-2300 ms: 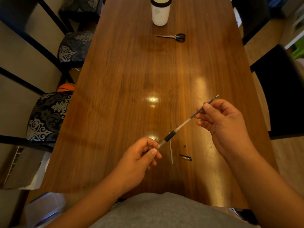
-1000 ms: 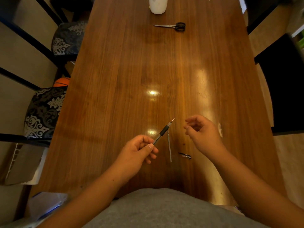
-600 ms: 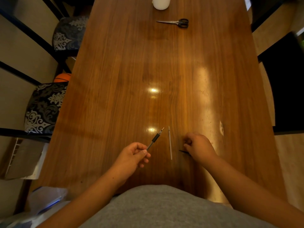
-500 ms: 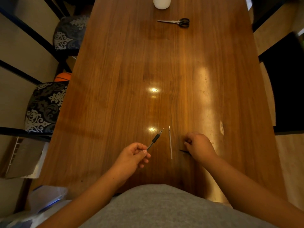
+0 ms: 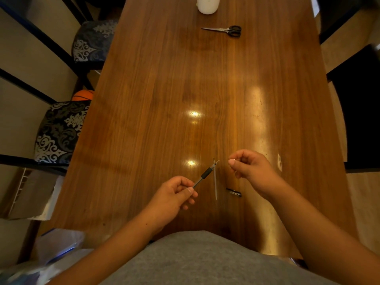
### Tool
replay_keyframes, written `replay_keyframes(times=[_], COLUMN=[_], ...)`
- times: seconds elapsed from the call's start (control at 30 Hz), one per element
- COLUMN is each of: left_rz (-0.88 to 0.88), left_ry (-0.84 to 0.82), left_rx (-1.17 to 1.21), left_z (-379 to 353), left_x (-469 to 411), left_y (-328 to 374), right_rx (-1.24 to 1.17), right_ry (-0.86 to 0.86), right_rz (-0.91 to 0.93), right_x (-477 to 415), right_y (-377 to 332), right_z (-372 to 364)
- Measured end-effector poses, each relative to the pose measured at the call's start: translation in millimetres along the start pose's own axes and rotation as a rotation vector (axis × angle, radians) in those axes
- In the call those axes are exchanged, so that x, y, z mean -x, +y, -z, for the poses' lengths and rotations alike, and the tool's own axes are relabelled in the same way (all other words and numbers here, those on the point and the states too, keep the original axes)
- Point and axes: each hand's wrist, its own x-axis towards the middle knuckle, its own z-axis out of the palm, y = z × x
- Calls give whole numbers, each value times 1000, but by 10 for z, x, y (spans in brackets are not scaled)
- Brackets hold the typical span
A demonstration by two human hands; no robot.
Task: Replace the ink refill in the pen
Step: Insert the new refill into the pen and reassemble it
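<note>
Polished wooden worktop (image 5: 156, 128), long and narrow, lamp glare at centre; patterned chair seats (image 5: 59, 132) along its left side, an orange ball (image 5: 83, 95) under them.

Item 1. Pen front section (image 5: 206, 173) with black grip sleeve, tip pointing up and away. Pinched at its rear end by the left hand (image 5: 174, 194), thumb and forefinger clamped on it, raised off the wood; probably held so to present the tip end to the other hand.

Item 2. Right hand (image 5: 249, 167), just right of the pen tip, fingers curled with thumb and forefinger pressed together. Whether a small part sits in that pinch cannot be told.

Item 3. Thin pale ink refill (image 5: 215, 182), lying flat on the wood between the hands, running away from the person; its far end passes behind the pen tip in this view. Likely set down within reach for fitting or discarding.

Item 4. Small dark pen part (image 5: 233, 192), possibly a clip or cap piece, lying near the refill's near end, below the right wrist.

Item 5. Black-handled scissors (image 5: 225, 30), far end, well apart. White cup (image 5: 207, 6) beyond them, partly cut off.

Obstructions: none between hands and refill.
</note>
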Motion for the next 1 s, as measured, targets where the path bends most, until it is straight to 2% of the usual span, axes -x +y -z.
replay_keyframes(times=[0.2,0.4,0.57,1.0], left_rz=[-67,-83,-78,-112], left_ry=[-31,-35,-22,-29], left_rx=[-17,-29,-21,-3], left_z=[-76,-62,-45,-50], left_x=[18,47,65,103], left_y=[85,104,96,150], right_rx=[-128,-84,-139,15], right_ry=[-151,-161,-146,-220], right_rz=[73,86,99,121], right_x=[27,42,58,117], right_y=[-260,-262,-312,-394], right_z=[1,-22,-21,-139])
